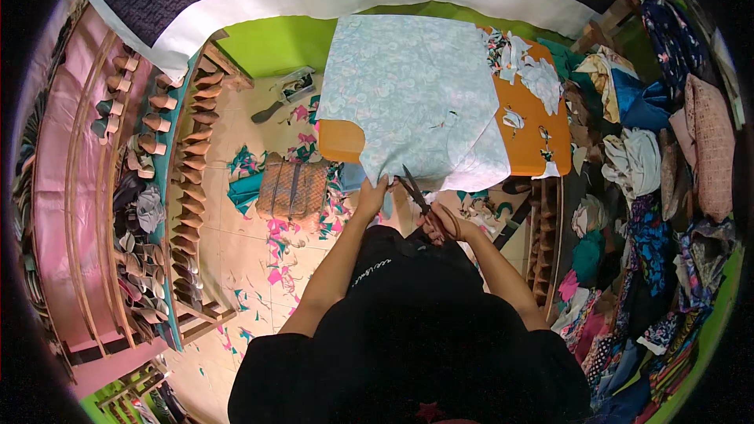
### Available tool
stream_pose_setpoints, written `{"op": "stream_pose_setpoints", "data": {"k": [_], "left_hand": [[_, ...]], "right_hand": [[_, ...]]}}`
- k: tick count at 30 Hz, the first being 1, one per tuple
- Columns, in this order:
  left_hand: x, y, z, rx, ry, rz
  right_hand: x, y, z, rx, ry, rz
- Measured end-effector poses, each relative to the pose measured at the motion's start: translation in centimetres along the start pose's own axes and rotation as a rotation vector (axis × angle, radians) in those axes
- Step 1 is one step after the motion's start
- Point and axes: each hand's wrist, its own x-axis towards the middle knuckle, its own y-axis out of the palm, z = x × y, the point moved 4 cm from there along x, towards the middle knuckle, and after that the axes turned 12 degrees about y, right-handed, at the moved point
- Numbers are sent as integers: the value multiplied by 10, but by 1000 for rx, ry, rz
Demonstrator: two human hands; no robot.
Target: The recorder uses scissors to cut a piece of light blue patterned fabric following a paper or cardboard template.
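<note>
The right hand [441, 226] wraps its fingers round the handles of the scissors [415, 190], blades slightly parted, tips at the near edge of the pale patterned cloth [416, 94]; whether they touch it I cannot tell. Just left of the blades, the left hand [375, 188] pinches that edge. The cloth spreads over the orange table [532, 129], white scraps [540, 82] lying at the right. Pink and green offcuts [276, 229] litter the tiled floor [228, 239]; shoes [157, 122] stand racked left, fabrics [632, 165] heap up right, a green wall [275, 43] far
</note>
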Motion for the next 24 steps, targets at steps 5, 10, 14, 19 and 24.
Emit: {"op": "stream_pose_setpoints", "data": {"k": [5,10,14,19,24], "left_hand": [[5,-3,21,-17,-26,-44],[7,-2,17,0,81,-57],[8,1,13,72,102,-55],[9,-5,26,227,227,19],[10,0,-3,459,183,176]], "right_hand": [[-6,11,0,-34,-20,12],[-15,17,1,-16,1,12],[-17,17,-4,-50,-9,-88],[-16,16,-9,-61,-36,-67],[-24,16,-9,-82,-28,-74]]}}
